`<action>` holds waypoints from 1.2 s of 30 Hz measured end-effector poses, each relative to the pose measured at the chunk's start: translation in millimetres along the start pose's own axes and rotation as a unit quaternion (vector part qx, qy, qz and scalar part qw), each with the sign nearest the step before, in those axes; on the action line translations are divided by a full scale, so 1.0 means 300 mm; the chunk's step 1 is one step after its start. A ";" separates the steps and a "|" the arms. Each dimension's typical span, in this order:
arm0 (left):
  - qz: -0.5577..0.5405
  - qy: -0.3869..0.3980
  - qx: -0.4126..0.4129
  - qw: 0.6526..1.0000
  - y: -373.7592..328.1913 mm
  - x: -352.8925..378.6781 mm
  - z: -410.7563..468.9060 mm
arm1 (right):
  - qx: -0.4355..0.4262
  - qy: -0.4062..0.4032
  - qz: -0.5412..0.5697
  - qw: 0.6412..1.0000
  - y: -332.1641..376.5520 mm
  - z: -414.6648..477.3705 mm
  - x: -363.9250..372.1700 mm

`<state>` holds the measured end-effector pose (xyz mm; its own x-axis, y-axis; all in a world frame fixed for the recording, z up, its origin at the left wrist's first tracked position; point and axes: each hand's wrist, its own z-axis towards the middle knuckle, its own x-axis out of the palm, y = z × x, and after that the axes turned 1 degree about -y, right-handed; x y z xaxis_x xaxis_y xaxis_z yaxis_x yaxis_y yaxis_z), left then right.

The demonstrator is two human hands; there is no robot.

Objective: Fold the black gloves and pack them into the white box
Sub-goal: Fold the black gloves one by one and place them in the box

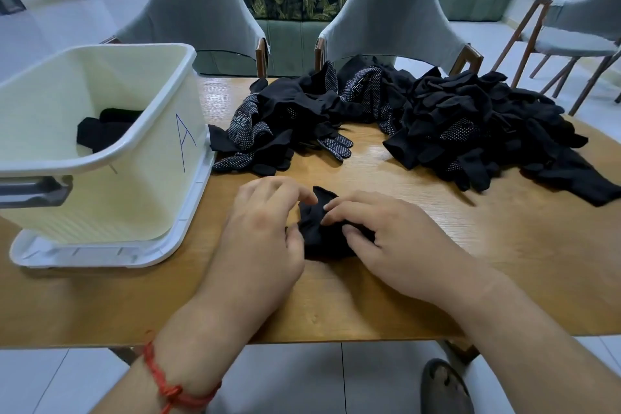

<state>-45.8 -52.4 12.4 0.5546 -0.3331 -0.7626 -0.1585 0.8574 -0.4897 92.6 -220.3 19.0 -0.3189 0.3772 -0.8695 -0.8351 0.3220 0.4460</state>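
wooden desk point(453, 262), with grey chairs point(393, 17) behind its far edge, carries the white box point(134, 178) at its left edge, where a few folded black gloves point(100, 133) already lie. a big loose pile of black gloves point(447, 124) sprawls along the far edge, none of it folded. near the front edge the left hand point(265, 232) and right hand point(400, 242) curl their fingers point(349, 208) round one bunched black glove point(319, 232), pinching it mid-fold, so most of the job looks undone.
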 end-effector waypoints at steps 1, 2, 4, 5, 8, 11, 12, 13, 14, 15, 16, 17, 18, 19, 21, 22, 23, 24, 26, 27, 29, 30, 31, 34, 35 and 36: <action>-0.011 0.012 0.023 1.000 0.004 -0.011 -0.001 | 0.003 -0.001 0.017 1.000 -0.003 0.002 -0.002; -0.025 0.026 0.044 0.998 0.010 -0.016 -0.003 | 0.004 -0.001 0.030 1.000 -0.006 0.004 -0.004; -0.023 0.062 0.078 0.995 0.031 -0.009 -0.005 | 0.002 0.001 0.040 0.999 -0.009 0.005 -0.011; -0.009 0.069 0.093 0.993 0.044 0.001 -0.007 | 0.001 0.005 0.040 0.999 -0.010 0.004 -0.015; 0.008 0.053 0.111 0.992 0.064 0.027 -0.001 | -0.006 0.015 0.035 0.999 -0.012 -0.001 -0.020; 0.013 0.022 0.133 0.991 0.060 0.026 0.008 | -0.008 0.003 0.034 0.999 -0.023 0.001 -0.005; 0.013 0.018 0.136 0.991 0.056 0.022 0.009 | -0.003 -0.010 0.045 0.999 -0.029 0.003 -0.001; 0.012 0.016 0.135 0.991 0.052 0.016 0.009 | 0.007 -0.023 0.064 0.998 -0.035 0.004 0.002; 0.007 0.019 0.128 0.992 0.046 0.009 0.009 | 0.021 -0.033 0.089 0.995 -0.038 0.004 0.002; -0.001 0.021 0.116 0.993 0.038 0.000 0.007 | 0.036 -0.035 0.119 0.992 -0.037 0.003 -0.004; -0.014 0.024 0.101 0.995 0.026 -0.011 0.005 | 0.048 -0.032 0.151 0.987 -0.034 0.001 -0.013; -0.028 0.025 0.087 0.996 0.013 -0.023 0.003 | 0.056 -0.025 0.184 0.981 -0.029 0.001 -0.023; -0.047 0.025 0.072 0.996 0.001 -0.037 0.002 | 0.061 -0.016 0.220 0.973 -0.019 0.000 -0.035; -0.073 0.025 0.055 0.995 -0.010 -0.050 0.003 | 0.067 -0.006 0.259 0.963 -0.008 -0.001 -0.046; -0.129 0.016 0.022 0.991 -0.030 -0.077 0.005 | 0.088 0.007 0.335 0.938 0.014 0.000 -0.065; -0.149 0.012 0.009 0.989 -0.040 -0.090 0.007 | 0.096 0.012 0.365 0.926 0.024 -0.001 -0.072; -0.162 0.009 -0.002 0.987 -0.044 -0.102 0.010 | 0.103 0.015 0.390 0.915 0.030 -0.001 -0.076; -0.177 0.010 -0.014 0.984 -0.047 -0.110 0.013 | 0.110 0.015 0.409 0.906 0.037 -0.002 -0.078; -0.247 0.024 -0.055 0.967 -0.045 -0.125 0.020 | 0.115 0.010 0.432 0.895 0.047 -0.004 -0.081; -0.309 0.040 -0.088 0.946 -0.040 -0.131 0.023 | 0.114 0.006 0.439 0.891 0.049 -0.004 -0.081; -0.441 0.095 -0.177 0.875 -0.031 -0.142 0.033 | 0.123 -0.006 0.455 0.882 0.048 -0.005 -0.082; -0.494 0.131 -0.220 0.831 -0.031 -0.146 0.037 | 0.127 -0.011 0.466 0.875 0.047 -0.004 -0.082; -0.532 0.162 -0.254 0.792 -0.033 -0.151 0.040 | 0.129 -0.013 0.475 0.870 0.046 -0.003 -0.081; -0.576 0.195 -0.310 0.731 -0.034 -0.161 0.046 | 0.130 -0.008 0.476 0.870 0.048 0.003 -0.073; -0.577 0.192 -0.318 0.727 -0.031 -0.163 0.045 | 0.129 -0.006 0.472 0.872 0.048 0.004 -0.070; -0.576 0.190 -0.322 0.727 -0.022 -0.160 0.046 | 0.129 -0.004 0.469 0.874 0.050 0.005 -0.069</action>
<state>-60.1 -36.7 58.2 0.3762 -0.8733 0.3094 -0.1847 -0.3980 -0.8986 87.3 -222.1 43.9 -0.8053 0.5854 -0.0940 -0.0783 0.0521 0.9956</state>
